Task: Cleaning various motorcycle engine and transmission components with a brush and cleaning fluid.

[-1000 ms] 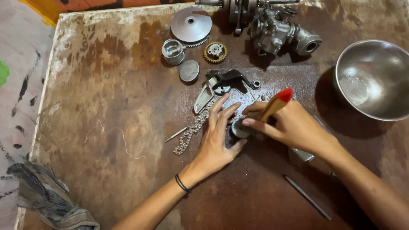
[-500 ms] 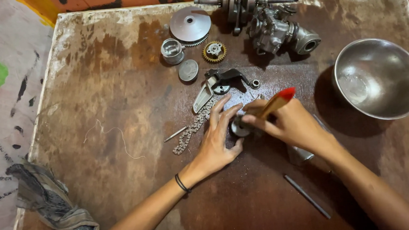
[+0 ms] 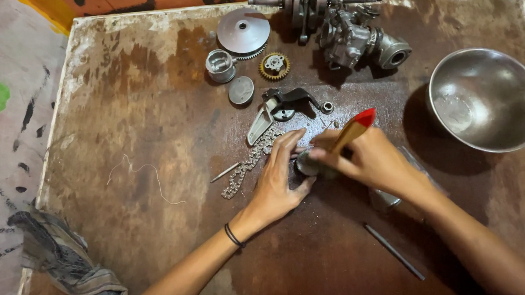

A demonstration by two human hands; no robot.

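Note:
A small round grey metal part (image 3: pixel 307 163) rests on the worn brown table (image 3: pixel 141 112) between my two hands. My left hand (image 3: pixel 279 182) steadies it from the left, fingers spread over a short chain (image 3: pixel 248 166). From the right, my right hand (image 3: pixel 368 160) holds a brush with a wooden handle and red tip (image 3: pixel 352 129), its working end down at the part. The bristles are hidden by my fingers.
Engine parts lie at the back: a crankshaft (image 3: pixel 308 0), a carburettor (image 3: pixel 359 40), a pulley disc (image 3: pixel 243 32), a piston (image 3: pixel 220 66), a brass gear (image 3: pixel 274 65). A steel bowl (image 3: pixel 487 100) sits right. A thin rod (image 3: pixel 395 251) lies near the front, a rag (image 3: pixel 71 271) front left.
Both hands stay on the small part. My fingers shift slightly around it and the brush handle keeps nearly the same tilt.

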